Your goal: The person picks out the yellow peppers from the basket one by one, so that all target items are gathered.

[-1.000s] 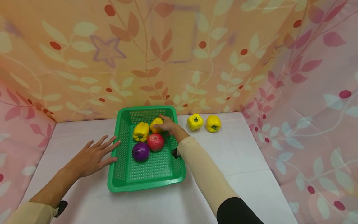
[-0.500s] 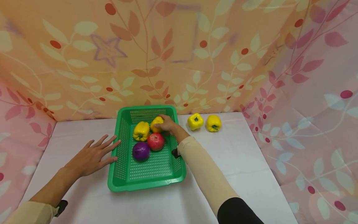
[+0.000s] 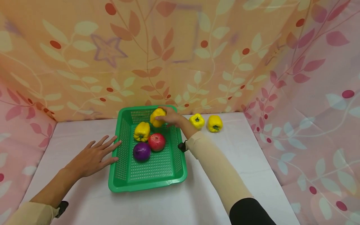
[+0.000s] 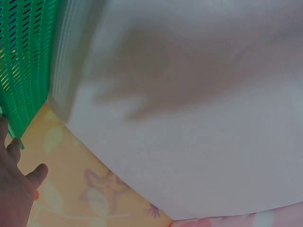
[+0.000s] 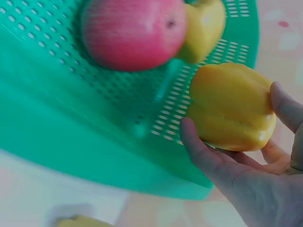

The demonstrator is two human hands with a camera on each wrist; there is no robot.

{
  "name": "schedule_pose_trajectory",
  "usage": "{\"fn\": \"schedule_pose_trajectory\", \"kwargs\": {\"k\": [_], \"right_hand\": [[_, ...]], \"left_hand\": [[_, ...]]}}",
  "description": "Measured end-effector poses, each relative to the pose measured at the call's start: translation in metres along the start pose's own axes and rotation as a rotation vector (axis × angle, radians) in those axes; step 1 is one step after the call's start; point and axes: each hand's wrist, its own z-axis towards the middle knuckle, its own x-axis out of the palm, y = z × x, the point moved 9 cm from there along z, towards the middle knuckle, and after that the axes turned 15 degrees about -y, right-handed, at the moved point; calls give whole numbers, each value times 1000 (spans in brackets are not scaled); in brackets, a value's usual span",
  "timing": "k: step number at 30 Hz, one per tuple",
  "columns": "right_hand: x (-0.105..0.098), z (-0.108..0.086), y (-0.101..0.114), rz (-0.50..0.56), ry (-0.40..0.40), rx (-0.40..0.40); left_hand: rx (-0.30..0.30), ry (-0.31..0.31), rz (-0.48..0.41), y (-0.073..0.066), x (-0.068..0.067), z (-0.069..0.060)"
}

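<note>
My right hand grips a yellow bell pepper above the far right part of the green basket. In the right wrist view, thumb and fingers wrap round that pepper. Inside the basket lie another yellow bell pepper, a red round fruit, perhaps a pomegranate, and a purple round vegetable whose kind I cannot tell for sure. With fingers spread, my left hand is at the basket's left rim; its fingertips reach the rim.
Two more yellow bell peppers, a nearer-left one and one farther right, stand on the white tabletop right of the basket. A patterned cloth hangs behind the table and along both sides.
Gripping the yellow bell pepper, my right hand has lifted it from the basket floor and moved slightly away from me. The left hand and the other produce have stayed put.
</note>
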Motion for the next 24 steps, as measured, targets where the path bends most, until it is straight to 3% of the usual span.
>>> {"fn": "schedule_pose_trajectory", "kwargs": {"k": [4,8,17,24], "right_hand": [[-14,-4,21,-39,5,-99],[-28,-10,32,-76,6,-144],[-63,-29,26,-137,54,-197],[-100,-48,5,-150,33,-158]], "left_hand": [[-4,3,-5,0,0,0],[-5,6,-5,0,0,0],[-1,-8,-11,0,-2,1],[0,-9,-2,0,-2,0]]}}
